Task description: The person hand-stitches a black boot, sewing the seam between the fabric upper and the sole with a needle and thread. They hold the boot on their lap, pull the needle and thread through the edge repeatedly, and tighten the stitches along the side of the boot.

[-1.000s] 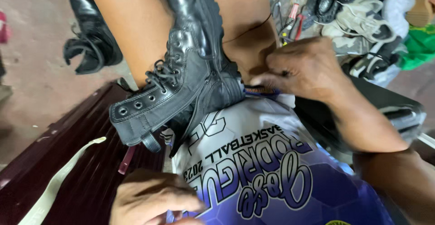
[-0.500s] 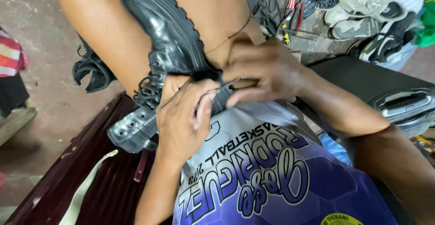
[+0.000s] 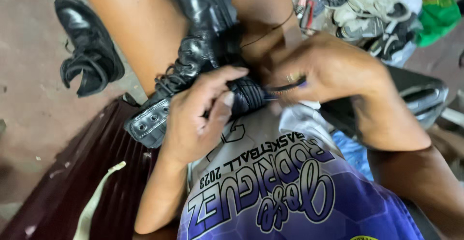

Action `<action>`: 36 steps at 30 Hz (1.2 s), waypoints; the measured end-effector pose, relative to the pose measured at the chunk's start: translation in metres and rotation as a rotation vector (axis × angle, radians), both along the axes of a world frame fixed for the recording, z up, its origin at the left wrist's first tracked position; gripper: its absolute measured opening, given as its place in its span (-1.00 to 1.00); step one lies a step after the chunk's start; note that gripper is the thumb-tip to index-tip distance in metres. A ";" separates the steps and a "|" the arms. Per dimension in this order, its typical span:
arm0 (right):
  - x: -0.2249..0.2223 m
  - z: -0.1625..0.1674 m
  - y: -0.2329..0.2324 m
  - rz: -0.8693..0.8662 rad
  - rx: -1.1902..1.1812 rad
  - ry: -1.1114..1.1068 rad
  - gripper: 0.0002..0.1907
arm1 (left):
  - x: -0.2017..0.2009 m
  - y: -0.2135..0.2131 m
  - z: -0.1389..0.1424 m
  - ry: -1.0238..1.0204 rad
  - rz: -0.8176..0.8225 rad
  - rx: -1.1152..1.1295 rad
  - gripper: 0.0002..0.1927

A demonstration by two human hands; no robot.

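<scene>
Lying at far left on the reddish concrete floor (image 3: 29, 100) is a loose black leather shoe (image 3: 87, 51), its strap curled open, well apart from both hands. Below and right of it runs a dark maroon ribbed bench surface (image 3: 82, 182), with a pale cream strip of webbing (image 3: 99, 196) draped along it.

Next to the right, a tall black leather lace-up boot (image 3: 203, 42) rests tilted between the person's bare thighs, its shaft angled toward the lower left. The grey eyelet collar (image 3: 147, 121) of the boot, carrying round metal eyelets, projects over the bench edge. Black laces (image 3: 171, 78) are bunched on the front of the boot.

The left hand (image 3: 198, 119) lies over the lower part of the boot. Its fingers are curled together and clamped on the boot leather, thumb pressed against the ribbed section.

The right hand (image 3: 333, 71), just beside the left, has its fingers pinched together on a thin dark tool with a blue-purple end (image 3: 287, 85), whose tip meets the boot. A thin dark thread (image 3: 270, 30) runs upward from this area across the thigh.

Below both hands sits the person's blue-and-white printed jersey (image 3: 290, 191). At upper right, a pile of worn shoes (image 3: 367, 13) lies next to a green cloth (image 3: 437, 18), and a black moulded case (image 3: 420, 95) sits behind the right forearm.
</scene>
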State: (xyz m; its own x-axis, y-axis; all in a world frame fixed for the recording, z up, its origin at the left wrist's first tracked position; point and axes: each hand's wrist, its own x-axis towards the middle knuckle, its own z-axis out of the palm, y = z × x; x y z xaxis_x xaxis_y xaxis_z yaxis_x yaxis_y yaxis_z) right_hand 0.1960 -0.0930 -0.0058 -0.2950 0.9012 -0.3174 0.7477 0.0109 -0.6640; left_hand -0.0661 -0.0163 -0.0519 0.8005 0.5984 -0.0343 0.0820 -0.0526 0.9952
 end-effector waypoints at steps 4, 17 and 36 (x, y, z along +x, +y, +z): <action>-0.019 -0.022 -0.016 -0.211 0.313 0.152 -0.70 | -0.010 0.003 -0.006 -0.076 0.006 -0.171 -0.70; 0.000 -0.014 -0.068 -0.308 -0.310 0.351 -0.90 | -0.024 0.011 -0.014 -0.288 -0.005 -0.347 -0.64; -0.019 0.020 0.003 -0.221 0.109 0.198 -0.86 | 0.022 -0.016 0.014 0.134 0.173 -0.036 -0.19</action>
State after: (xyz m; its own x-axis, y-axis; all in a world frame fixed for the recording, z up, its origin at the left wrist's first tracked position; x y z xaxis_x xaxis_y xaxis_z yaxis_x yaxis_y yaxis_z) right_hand 0.1768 -0.0902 0.0138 -0.1349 0.9760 -0.1711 0.5962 -0.0580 -0.8008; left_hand -0.0440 -0.0327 -0.0374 0.6731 0.7225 -0.1579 0.2188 0.0094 0.9757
